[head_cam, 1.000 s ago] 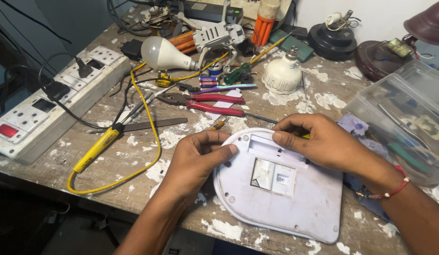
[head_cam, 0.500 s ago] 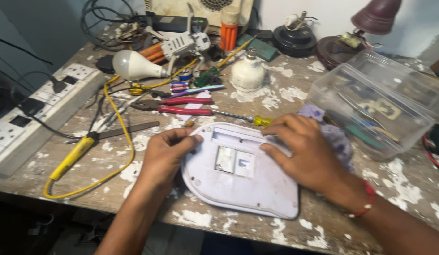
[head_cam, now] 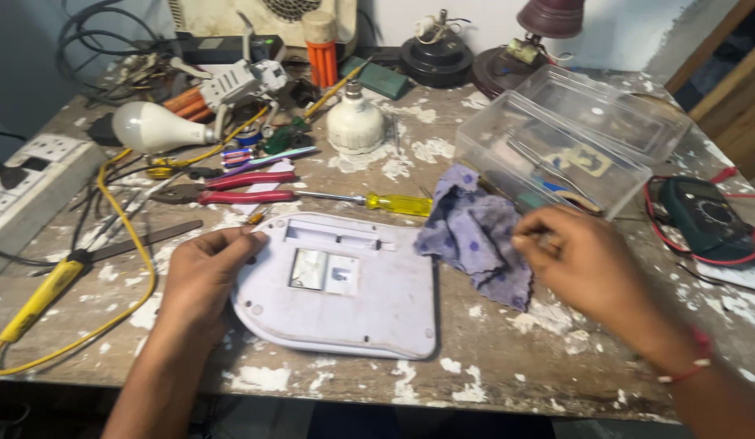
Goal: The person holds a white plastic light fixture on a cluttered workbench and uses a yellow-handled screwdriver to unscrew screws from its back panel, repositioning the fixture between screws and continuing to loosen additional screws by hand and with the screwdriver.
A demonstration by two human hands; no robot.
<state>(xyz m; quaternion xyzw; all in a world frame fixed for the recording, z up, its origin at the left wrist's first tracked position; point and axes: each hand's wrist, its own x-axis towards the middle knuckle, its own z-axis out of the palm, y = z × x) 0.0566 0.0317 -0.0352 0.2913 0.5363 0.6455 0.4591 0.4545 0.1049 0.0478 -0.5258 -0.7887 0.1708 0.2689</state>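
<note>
Right hand [head_cam: 589,272] motion-blurred; fingertip contents cannot be told. Power strip [head_cam: 32,183] cut by left edge. Multimeter [head_cam: 707,219] partly cropped at right. Contents of clear plastic box [head_cam: 556,146] indistinct. Left hand [head_cam: 200,276] covers the white device's [head_cam: 345,289] left edge.

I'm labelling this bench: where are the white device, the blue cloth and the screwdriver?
white device [head_cam: 345,313]: head view, flat back panel.
blue cloth [head_cam: 475,236]: head view, crumpled middle.
screwdriver [head_cam: 398,203]: head view, yellow handle.
</note>
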